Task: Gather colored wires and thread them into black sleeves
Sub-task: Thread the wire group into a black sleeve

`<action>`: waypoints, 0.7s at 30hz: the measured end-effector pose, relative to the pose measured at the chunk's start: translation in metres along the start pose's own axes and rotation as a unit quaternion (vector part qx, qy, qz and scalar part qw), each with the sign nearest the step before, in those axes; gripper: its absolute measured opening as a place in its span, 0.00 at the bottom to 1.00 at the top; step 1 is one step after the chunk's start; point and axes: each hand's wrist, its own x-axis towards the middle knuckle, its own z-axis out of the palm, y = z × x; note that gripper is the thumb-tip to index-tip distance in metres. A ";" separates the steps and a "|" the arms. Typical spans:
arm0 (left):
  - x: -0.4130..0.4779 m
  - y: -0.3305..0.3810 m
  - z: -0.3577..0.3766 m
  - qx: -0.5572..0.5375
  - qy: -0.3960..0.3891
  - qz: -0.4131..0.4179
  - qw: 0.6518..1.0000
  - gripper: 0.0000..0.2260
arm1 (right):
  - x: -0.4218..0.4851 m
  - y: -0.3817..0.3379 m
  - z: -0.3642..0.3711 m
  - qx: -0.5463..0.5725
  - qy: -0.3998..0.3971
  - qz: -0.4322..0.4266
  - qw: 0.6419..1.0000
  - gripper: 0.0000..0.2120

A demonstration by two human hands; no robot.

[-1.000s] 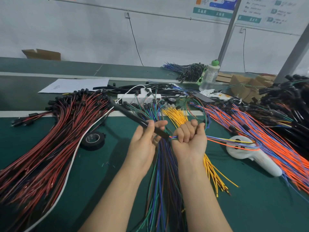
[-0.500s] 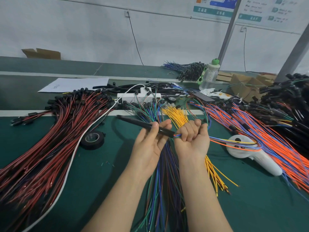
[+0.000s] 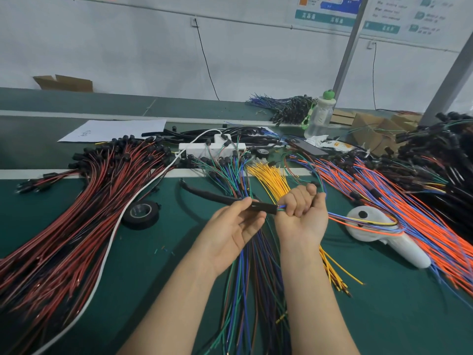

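Green-matted factory bench (image 3: pixel 153 278) below a white wall, heaped with wire stock: red-and-black capped leads (image 3: pixel 76 213) at left, loose yellow wires (image 3: pixel 268 178) centre back, orange-and-blue leads (image 3: pixel 422 226) at right, mixed green, blue and brown wires (image 3: pixel 245 290) running down the middle under both forearms. Black tape roll (image 3: pixel 140 213) lying left of the hands, white plastic handheld tool (image 3: pixel 389 242) at right, white power strip (image 3: pixel 204 148) behind. Long black flexible sleeve tube (image 3: pixel 222 198) held off the mat, slanting from upper left down to the hands, open mouth facing right. Left hand (image 3: pixel 230 231) turned palm-up, thumb above and fingertips below, pinching the sleeve just short of its mouth; probably gripped that close to stop the soft tube buckling and to aim the opening. Right hand (image 3: pixel 302 213) also palm-up, all fingers curled into a tight fist round a small gathered bunch of coloured wires (image 3: pixel 358 221); probably clenched to keep the tips level and together for one entry. Blue and green strands showing in the short gap between fist and sleeve mouth, seemingly just inside; depth hidden. Rest of the bunch trailing right out of the fist, draped over the white tool. Hands just beside each other, forearms roughly parallel above the mixed wires. Threading judged at its start; calls for short pushes leftward.
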 end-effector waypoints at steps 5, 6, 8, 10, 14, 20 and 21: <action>0.001 -0.005 0.003 -0.025 0.004 0.022 0.999 0.06 | -0.001 0.000 0.004 -0.065 0.006 -0.044 0.997 0.25; 0.001 -0.007 0.004 -0.027 0.003 0.030 0.999 0.06 | -0.001 0.000 0.004 -0.078 0.007 -0.051 0.996 0.25; 0.001 -0.010 0.005 -0.032 0.002 0.043 0.999 0.06 | -0.001 0.000 0.004 -0.095 0.008 -0.062 0.993 0.24; 0.001 -0.013 0.006 -0.040 0.007 0.055 0.998 0.06 | -0.001 0.000 0.003 -0.107 0.007 -0.069 0.992 0.24; 0.003 -0.016 0.007 -0.031 0.013 0.073 0.997 0.06 | 0.000 0.000 0.004 -0.118 0.013 -0.084 0.989 0.24; 0.003 -0.020 0.009 -0.010 0.004 0.080 0.997 0.05 | 0.002 0.000 0.003 -0.171 0.014 -0.100 0.980 0.24; 0.003 -0.020 0.009 -0.017 0.009 0.090 0.996 0.05 | 0.004 0.003 0.002 -0.203 0.014 -0.106 0.973 0.25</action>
